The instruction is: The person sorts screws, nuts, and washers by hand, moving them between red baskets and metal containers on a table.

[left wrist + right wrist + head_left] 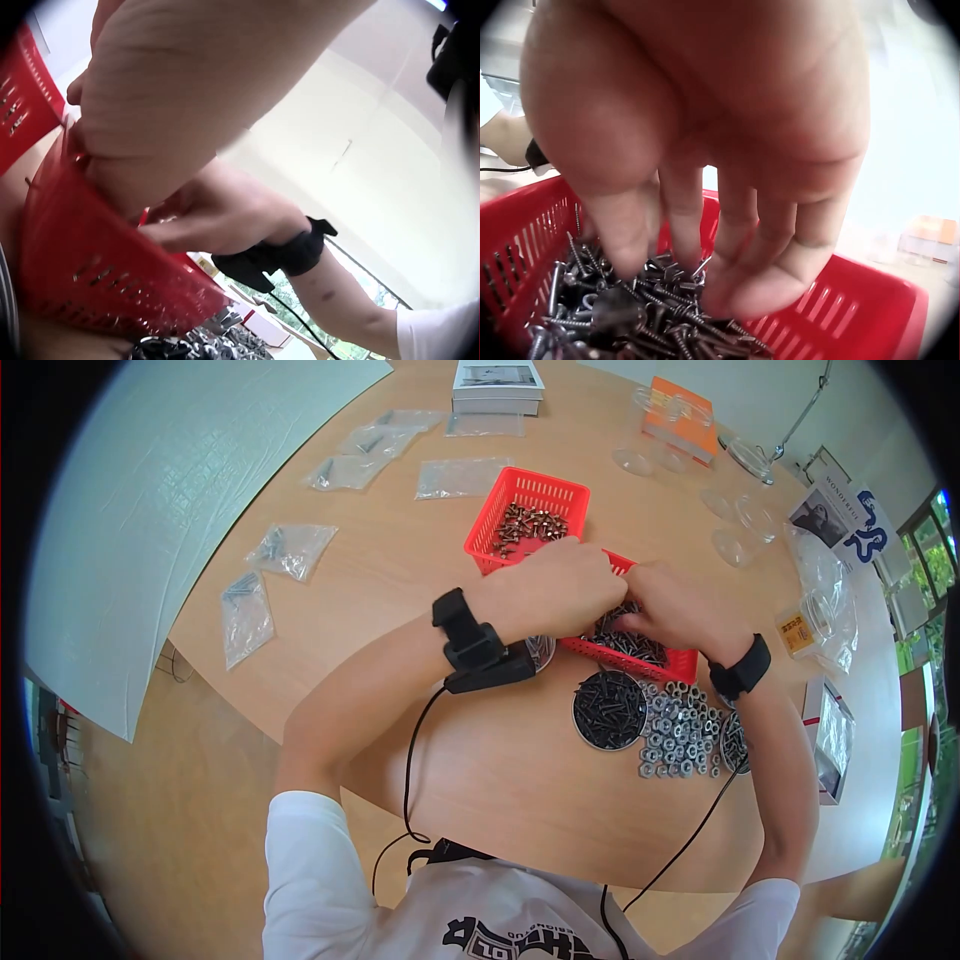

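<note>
A red slotted basket [678, 668] holds a heap of loose grey screws [667, 307]. From above, my right hand [685, 605] reaches into it. In the right wrist view its fingers [735, 232] point down, spread a little, with the tips among the screws. My left hand [560, 585] is at the basket's far left side, next to the right hand. The left wrist view shows that hand [150, 127] over the red rim [71, 180]; its fingertips are hidden, and I cannot tell whether they hold anything.
Behind stands a second red basket [540, 482] with copper-coloured fasteners. Nearer me are a round dish of black screws [610, 710], rows of nuts [680, 735] and another dish of screws [736, 742]. Plastic bags [247, 618] lie left; clear round containers [735, 545] stand right.
</note>
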The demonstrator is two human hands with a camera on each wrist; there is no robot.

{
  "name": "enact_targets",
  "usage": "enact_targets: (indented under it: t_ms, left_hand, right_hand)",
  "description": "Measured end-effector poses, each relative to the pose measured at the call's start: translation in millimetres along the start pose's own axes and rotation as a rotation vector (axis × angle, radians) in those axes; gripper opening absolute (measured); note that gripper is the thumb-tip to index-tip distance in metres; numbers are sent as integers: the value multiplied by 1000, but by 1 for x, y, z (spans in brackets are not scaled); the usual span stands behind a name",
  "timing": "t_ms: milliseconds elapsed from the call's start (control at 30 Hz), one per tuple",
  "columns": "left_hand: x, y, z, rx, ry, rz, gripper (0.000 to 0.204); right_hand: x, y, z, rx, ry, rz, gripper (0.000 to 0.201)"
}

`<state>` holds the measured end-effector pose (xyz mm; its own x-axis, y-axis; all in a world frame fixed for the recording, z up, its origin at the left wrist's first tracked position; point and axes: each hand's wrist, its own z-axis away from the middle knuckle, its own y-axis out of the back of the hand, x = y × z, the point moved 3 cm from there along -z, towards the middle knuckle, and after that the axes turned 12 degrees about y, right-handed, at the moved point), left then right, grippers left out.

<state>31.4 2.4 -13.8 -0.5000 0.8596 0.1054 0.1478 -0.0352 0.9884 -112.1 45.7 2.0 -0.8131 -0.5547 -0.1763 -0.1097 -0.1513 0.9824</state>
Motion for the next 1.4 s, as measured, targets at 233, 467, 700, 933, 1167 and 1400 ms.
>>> enact_targets:
  t_ms: [233, 467, 700, 933, 1167, 1400]
  left_hand:
    - [8, -15, -7, 14, -40, 65, 9]
    - [4, 13, 0, -86, 41, 349, 12]
    - [-7, 46, 32, 169, 21, 328, 11]
    - [-15, 57, 65, 141, 178, 342, 11]
    - [-32, 31, 88, 28, 217, 349, 15]
    - [-39, 27, 94, -44, 302, 462, 20]
  right_hand:
    - [11, -19, 10, 117, 34, -173, 12]
    - [16, -30, 18, 113, 52, -213, 13]
    - [0, -20, 19, 342, 186, -137, 16]
    - [4, -26, 14, 127, 195, -71, 16]
    - [-9, 5, 16, 267, 103, -180, 13]
    - [-50, 21, -10, 297, 229, -184, 13]
